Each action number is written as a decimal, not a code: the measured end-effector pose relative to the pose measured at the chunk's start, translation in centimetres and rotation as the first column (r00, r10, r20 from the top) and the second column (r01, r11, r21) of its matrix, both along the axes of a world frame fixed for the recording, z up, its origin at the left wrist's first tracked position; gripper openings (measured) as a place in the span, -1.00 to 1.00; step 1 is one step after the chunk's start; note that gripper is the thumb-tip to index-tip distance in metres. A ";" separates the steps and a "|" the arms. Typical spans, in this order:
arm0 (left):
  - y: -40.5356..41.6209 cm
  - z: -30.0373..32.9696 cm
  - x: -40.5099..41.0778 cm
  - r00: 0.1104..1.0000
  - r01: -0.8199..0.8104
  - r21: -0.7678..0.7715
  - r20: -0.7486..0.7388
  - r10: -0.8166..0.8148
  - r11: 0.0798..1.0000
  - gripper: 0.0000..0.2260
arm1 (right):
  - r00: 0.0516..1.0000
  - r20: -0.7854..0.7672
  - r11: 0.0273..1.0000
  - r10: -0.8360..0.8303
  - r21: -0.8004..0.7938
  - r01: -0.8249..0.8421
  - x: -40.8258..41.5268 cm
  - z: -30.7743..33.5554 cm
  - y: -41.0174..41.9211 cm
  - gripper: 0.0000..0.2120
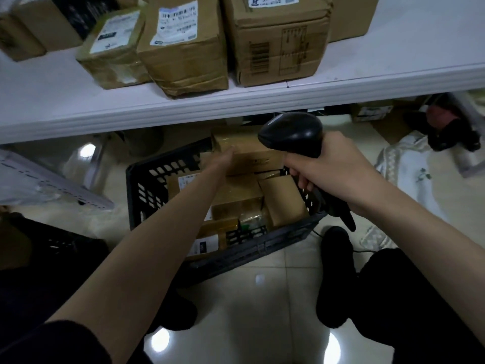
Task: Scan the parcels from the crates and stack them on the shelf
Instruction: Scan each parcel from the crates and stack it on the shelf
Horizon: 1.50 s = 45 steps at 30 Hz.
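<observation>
The right hand (333,174) is curled tight around the grip of a black barcode scanner (296,134). The scanner has a rounded, glossy head which points to the left and down, toward the crate; its handle comes out below the fist, and a thin dark cable goes from it down to the floor.

The left hand (223,160) reaches forward into the crate and lies on the near face of a brown cardboard parcel (246,153). The hand is blurred and seen from behind, so I cannot tell if the fingers grip the parcel or only touch it. This parcel is wrapped with shiny clear tape and sits highest in the pile, at the far side of the crate, just below the shelf edge.

The crate (147,187) is dark plastic with a lattice of holes in its walls, and it stands on the pale tiled floor (262,311). Inside are several more brown parcels, some with white labels, packed close together.

Above, the white shelf (393,48) carries a row of cardboard boxes. A tall box with a white barcode label (181,46) stands between a smaller labelled box (112,48) at its left and a bigger carton with printed markings (278,40) at its right.
</observation>
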<state>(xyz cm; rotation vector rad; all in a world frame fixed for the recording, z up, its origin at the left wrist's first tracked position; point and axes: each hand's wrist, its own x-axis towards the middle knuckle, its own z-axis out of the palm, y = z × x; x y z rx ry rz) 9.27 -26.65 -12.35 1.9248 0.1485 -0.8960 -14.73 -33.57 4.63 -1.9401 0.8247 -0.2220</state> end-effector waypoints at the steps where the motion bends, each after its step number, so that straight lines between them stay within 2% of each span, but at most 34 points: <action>1: -0.2 0.0 -0.1 1.000 -0.023 -0.003 -0.018 0.023 1.000 -0.27 | 1.000 0.011 1.000 -0.001 0.010 0.001 0.0 0.1 0.1 -0.84; 6: 0.2 0.8 0.1 0.994 -0.089 -0.078 -0.077 0.083 0.993 -0.30 | 1.000 0.017 1.000 -0.013 0.006 0.013 -0.2 0.4 0.1 -0.83; 9: 1.5 2.9 -0.3 0.992 0.014 -0.110 -0.123 -0.028 0.994 -0.52 | 1.000 0.005 1.000 -0.014 -0.011 0.014 -0.4 0.2 0.0 -0.82; 12: 3.5 4.8 -0.4 0.984 0.143 -0.082 -0.097 -0.151 0.986 -0.59 | 1.000 -0.006 0.999 -0.005 -0.034 0.005 -0.5 0.1 0.1 -0.81; 17: 8.4 6.1 1.5 0.966 0.228 -0.045 -0.118 -0.232 0.973 -0.45 | 1.000 -0.005 0.999 0.002 -0.034 -0.003 -0.5 0.0 0.5 -0.82; 19: 10.0 6.5 2.2 0.965 0.246 -0.042 -0.088 -0.249 0.968 -0.39 | 1.000 -0.004 1.000 0.002 -0.030 -0.003 -0.5 0.2 0.8 -0.81; 22: 11.1 6.8 2.2 0.946 0.308 0.010 0.101 -0.308 0.951 -0.47 | 1.000 -0.017 0.999 -0.006 -0.034 0.006 -0.3 0.2 1.1 -0.81; 24: 11.5 6.2 2.4 0.869 0.307 0.181 0.346 -0.352 0.934 -0.34 | 0.999 -0.029 0.999 -0.016 -0.040 0.014 -0.1 0.3 1.2 -0.81; 26: 12.0 5.1 2.5 0.722 0.313 0.329 0.527 -0.448 0.891 -0.11 | 0.999 -0.033 0.999 -0.019 -0.044 0.018 0.1 0.4 1.3 -0.80; 28: 12.5 3.7 2.0 0.583 0.341 0.426 0.603 -0.544 0.838 -0.05 | 0.999 -0.032 0.999 -0.016 -0.042 0.015 0.2 0.5 1.5 -0.80; 30: 12.8 2.3 1.2 0.471 0.381 0.500 0.619 -0.628 0.778 -0.05 | 0.999 -0.032 0.999 -0.010 -0.041 0.009 0.2 0.5 1.6 -0.81; 32: 12.6 1.0 0.2 0.426 0.458 0.520 0.584 -0.691 0.721 -0.08 | 0.999 -0.035 0.999 -0.009 -0.043 0.008 0.2 0.5 1.6 -0.81; 33: 12.4 0.6 -0.4 0.439 0.490 0.486 0.580 -0.687 0.724 -0.15 | 0.999 -0.037 0.999 -0.008 -0.047 0.006 0.2 0.5 1.6 -0.82; 37: 10.7 0.0 -2.3 0.585 0.496 0.227 0.626 -0.516 0.838 -0.56 | 0.999 -0.036 0.998 0.006 -0.067 -0.009 0.0 0.5 1.6 -0.82; 39: 9.6 0.1 -2.8 0.672 0.477 0.159 0.568 -0.475 0.865 -0.57 | 0.999 -0.035 0.997 0.011 -0.070 -0.013 0.0 0.4 1.6 -0.81; 41: 8.7 0.3 -2.8 0.723 0.479 0.112 0.511 -0.464 0.871 -0.46 | 0.999 -0.036 0.997 0.012 -0.071 -0.014 -0.1 0.3 1.5 -0.81; 42: 8.3 0.4 -2.7 0.700 0.504 0.139 0.513 -0.497 0.852 -0.37 | 0.999 -0.034 0.997 0.012 -0.070 -0.015 -0.1 0.2 1.4 -0.81; 45: 7.2 0.8 -1.9 0.537 0.555 0.350 0.542 -0.646 0.755 -0.22 | 0.999 -0.030 0.997 0.009 -0.078 -0.012 -0.3 0.1 1.2 -0.80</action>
